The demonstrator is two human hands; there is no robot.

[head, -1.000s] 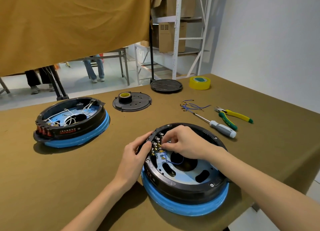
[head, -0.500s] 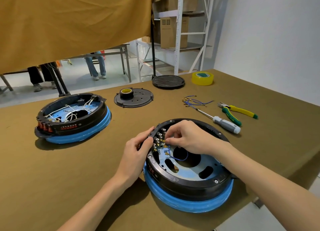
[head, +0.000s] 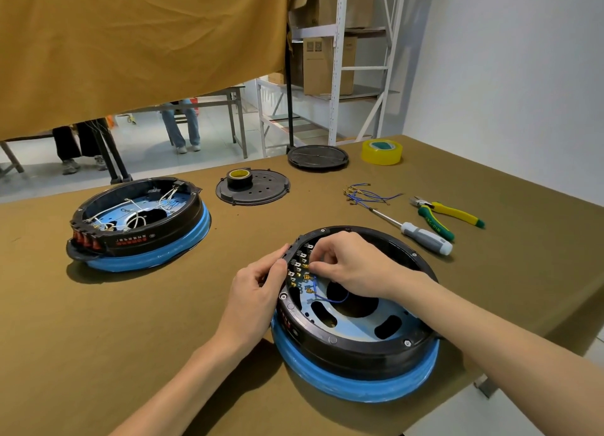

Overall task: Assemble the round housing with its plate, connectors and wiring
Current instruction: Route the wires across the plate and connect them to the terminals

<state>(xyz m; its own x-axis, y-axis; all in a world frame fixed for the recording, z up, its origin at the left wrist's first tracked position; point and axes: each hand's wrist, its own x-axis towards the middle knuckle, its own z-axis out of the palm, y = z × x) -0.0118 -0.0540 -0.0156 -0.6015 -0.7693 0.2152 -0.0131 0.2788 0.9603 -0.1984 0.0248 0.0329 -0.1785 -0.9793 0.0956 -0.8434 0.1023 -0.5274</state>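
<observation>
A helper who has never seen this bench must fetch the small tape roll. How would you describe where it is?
On the brown table, find the far black perforated disc between the two round housings. The small black tape roll with a yellow core sits on it. The other roll, further right, is larger, clear yellow, and lies directly on the table.

— Where does the one view look from?
— From the person's head, forward and down over the bench (head: pixel 98 337), close above both hands.
— How far does it reach?
— To the shelves (head: pixel 340 59) beyond the bench's far edge.
</observation>
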